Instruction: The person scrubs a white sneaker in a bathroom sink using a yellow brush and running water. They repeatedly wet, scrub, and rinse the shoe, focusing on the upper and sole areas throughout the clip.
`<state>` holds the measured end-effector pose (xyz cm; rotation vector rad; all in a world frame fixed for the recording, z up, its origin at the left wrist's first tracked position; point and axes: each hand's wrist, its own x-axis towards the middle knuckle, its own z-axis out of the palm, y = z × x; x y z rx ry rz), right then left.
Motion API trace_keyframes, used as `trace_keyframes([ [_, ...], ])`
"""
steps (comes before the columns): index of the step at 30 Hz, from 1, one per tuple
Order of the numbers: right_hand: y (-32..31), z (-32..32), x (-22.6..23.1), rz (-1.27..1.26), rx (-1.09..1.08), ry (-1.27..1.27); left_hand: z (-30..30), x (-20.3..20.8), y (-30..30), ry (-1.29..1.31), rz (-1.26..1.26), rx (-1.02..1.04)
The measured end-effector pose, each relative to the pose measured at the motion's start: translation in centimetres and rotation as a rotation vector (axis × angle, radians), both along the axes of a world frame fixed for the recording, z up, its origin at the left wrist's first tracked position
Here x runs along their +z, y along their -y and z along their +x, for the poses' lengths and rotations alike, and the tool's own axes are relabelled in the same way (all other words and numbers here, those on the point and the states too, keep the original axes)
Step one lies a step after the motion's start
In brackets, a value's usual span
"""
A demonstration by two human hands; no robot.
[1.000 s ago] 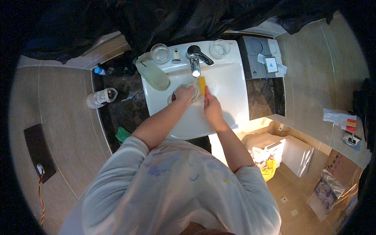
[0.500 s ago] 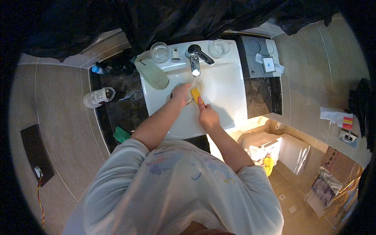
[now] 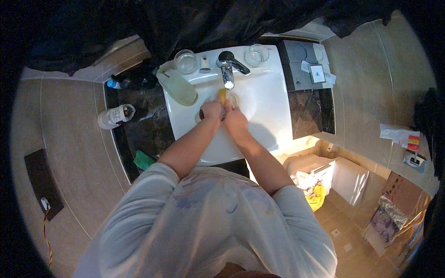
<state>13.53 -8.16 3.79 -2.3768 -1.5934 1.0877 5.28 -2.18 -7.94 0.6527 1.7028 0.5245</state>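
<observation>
Over the white washbasin, my left hand is closed on what looks like a white shoe, mostly covered by my hands. My right hand grips a yellow brush, its head beside my left fingers and just under the chrome tap. The two hands are almost touching. A pale green insole lies slanted on the basin's left rim, a short way from my left hand.
A white sneaker and a dark bottle with a blue cap stand on the dark counter at left. Near its front lies a green cloth. Glass jars flank the tap. Grey boxes sit at right.
My right hand has moved left and up with the yellow brush, close against my left hand. The brush now shows less, partly behind my fingers.
</observation>
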Motion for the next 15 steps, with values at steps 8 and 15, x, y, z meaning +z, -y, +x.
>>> trace_keyframes([
  [8,6.8,1.3,-2.2,0.049,0.193,0.09,0.5,1.9,0.2,-0.098,-0.015,0.072],
  [15,1.7,0.2,-2.7,0.124,0.116,0.078,0.0,0.2,-0.2,0.103,-0.071,0.027],
])
